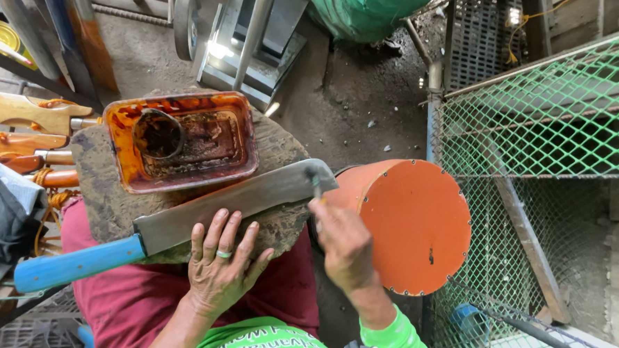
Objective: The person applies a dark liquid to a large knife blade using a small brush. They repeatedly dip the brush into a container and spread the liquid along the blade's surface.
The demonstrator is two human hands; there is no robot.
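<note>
I see a long broad steel cleaver blade with a blue handle (186,217) lying flat across a rough grey sharpening stone slab (109,197) that rests on the lap, the blue grip sticking out past the slab's left edge and the squared tip reaching its right edge. My left hand (220,268) lies on the flat of the blade near its middle, fingers (215,234) spread and pressing down, a pale ring on one of them. My right hand (344,245) is at the tip, its fingers (319,207) pressed together and pinching the blade's far corner. I judge the blade heavy and stiff, weighted toward the tip, so it wants a hold at both ends; the steel looks wet-smooth and could slide on the slab, and the edge along its near side is the part to keep skin away from. The grip is the safest hold, the flat the next. Behind the blade, on the slab's far edge, sits an orange rectangular plastic tub with murky rust-brown water and a small cup (181,139). Just right of the slab stands a round orange drum-like stool top (412,225), beside green wire mesh fencing (543,115)
</note>
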